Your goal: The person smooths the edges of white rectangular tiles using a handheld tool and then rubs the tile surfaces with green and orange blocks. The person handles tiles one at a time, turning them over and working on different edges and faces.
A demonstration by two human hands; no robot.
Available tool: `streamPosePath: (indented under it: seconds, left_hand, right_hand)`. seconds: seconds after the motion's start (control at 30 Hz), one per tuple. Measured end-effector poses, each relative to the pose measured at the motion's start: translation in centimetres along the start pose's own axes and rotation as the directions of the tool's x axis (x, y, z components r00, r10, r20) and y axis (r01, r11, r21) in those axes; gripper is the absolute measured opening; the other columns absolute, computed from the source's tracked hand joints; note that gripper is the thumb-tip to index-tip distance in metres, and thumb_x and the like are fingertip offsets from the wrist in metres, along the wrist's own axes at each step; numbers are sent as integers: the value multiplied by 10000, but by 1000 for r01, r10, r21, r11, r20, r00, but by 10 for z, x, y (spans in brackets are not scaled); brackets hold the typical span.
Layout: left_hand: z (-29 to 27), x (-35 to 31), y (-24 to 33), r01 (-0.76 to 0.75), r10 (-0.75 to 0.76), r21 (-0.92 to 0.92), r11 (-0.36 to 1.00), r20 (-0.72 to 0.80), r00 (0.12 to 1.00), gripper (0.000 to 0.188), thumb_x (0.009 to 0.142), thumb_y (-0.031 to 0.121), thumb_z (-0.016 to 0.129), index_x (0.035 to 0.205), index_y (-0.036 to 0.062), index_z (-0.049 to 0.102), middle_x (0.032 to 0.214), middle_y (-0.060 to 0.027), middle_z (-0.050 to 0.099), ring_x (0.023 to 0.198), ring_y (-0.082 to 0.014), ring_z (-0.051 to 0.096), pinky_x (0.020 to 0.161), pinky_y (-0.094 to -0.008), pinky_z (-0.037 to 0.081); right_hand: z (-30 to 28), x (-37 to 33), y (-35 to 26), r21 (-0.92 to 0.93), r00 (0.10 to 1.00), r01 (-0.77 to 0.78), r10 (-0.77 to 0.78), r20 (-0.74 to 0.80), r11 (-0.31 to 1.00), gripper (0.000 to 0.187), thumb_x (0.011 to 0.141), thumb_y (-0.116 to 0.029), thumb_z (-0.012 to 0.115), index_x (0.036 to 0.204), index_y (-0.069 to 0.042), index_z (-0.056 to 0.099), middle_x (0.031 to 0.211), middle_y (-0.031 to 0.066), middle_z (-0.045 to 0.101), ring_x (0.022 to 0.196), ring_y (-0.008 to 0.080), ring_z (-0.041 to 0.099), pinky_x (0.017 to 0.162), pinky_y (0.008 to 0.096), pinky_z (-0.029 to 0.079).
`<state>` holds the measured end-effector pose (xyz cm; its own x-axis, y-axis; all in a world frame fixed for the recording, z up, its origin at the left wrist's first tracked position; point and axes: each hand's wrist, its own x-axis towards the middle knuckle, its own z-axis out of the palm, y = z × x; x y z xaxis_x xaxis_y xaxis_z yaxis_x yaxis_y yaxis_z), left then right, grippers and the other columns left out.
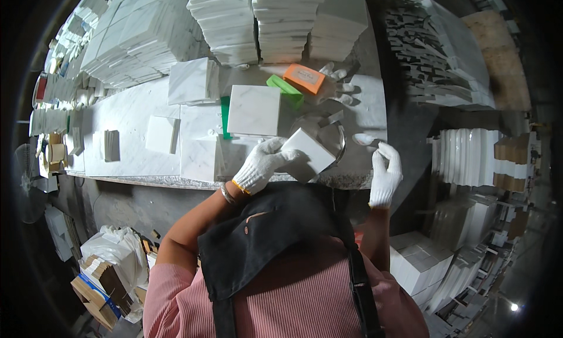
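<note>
My left hand (264,164), in a white knitted glove, is closed on the edge of a square white tile (312,153). The tile tilts at the table's front edge and partly covers a round metal bowl (340,139). To the right, my gloved right hand (386,175) has its fingers drawn together. Close to its fingertips is a small spoon-shaped thing with white on it (363,139); what the fingers hold, if anything, is too small to make out. Behind the left hand lies a pale marble tile stack (254,110), partly over a green strip (226,118).
An orange box (304,78), a green block (285,91) and a spare white glove (339,85) lie beyond the bowl. Tall tile stacks (223,27) line the table's back. Single tiles (161,134) lie left on the tabletop (129,112). Stacked slabs (466,156) stand at right.
</note>
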<state>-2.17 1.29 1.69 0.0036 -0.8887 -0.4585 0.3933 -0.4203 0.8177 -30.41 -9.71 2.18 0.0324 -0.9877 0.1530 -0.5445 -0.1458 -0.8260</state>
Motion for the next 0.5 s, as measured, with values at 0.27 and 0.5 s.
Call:
streamPosePath:
  seconds: [0.27, 0.5]
  left_hand:
    - [2, -7, 4, 60, -59, 22, 998, -48, 997, 292, 975, 148, 596, 1195, -43, 617, 1059, -62, 685, 947, -123, 633, 852, -272, 501]
    - [4, -11, 4, 51, -50, 21, 998, -59, 997, 339, 977, 155, 581, 1246, -51, 603, 1104, -72, 679, 1000, -133, 620, 894, -283, 486]
  right_hand:
    - [31, -22, -36, -381, 919, 102, 59, 390, 919, 420, 838, -359, 746, 1160, -97, 678, 968, 118, 727, 731, 224, 668, 714, 337, 528]
    - [39, -28, -4, -337, 884, 83, 87, 460, 938, 402, 830, -266, 735, 1173, -66, 672, 1019, 159, 727, 923, 288, 710, 808, 374, 551]
